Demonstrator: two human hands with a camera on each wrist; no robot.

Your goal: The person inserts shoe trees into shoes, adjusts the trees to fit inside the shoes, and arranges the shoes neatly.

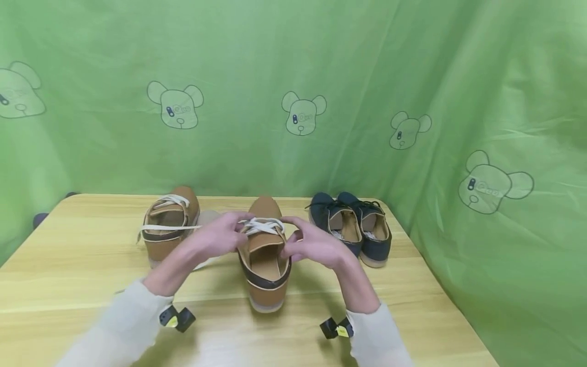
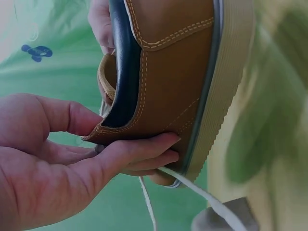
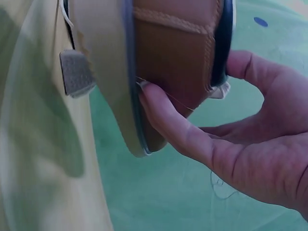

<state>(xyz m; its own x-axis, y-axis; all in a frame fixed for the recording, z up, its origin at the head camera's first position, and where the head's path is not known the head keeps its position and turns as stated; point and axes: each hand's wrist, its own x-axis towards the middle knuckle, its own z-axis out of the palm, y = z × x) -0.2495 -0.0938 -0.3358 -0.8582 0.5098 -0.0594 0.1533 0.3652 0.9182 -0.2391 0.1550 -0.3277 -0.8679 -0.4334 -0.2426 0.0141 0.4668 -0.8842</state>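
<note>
Tan shoe [image 1: 264, 255] between both hands

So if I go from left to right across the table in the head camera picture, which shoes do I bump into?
The brown shoe with loose white laces → the brown shoe held between both hands → the pair of dark blue shoes, side by side near the table's right edge.

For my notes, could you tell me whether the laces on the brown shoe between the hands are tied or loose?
Loose: the white laces lie slack across the brown shoe, with no bow showing, and one end trails past the sole in the left wrist view.
</note>
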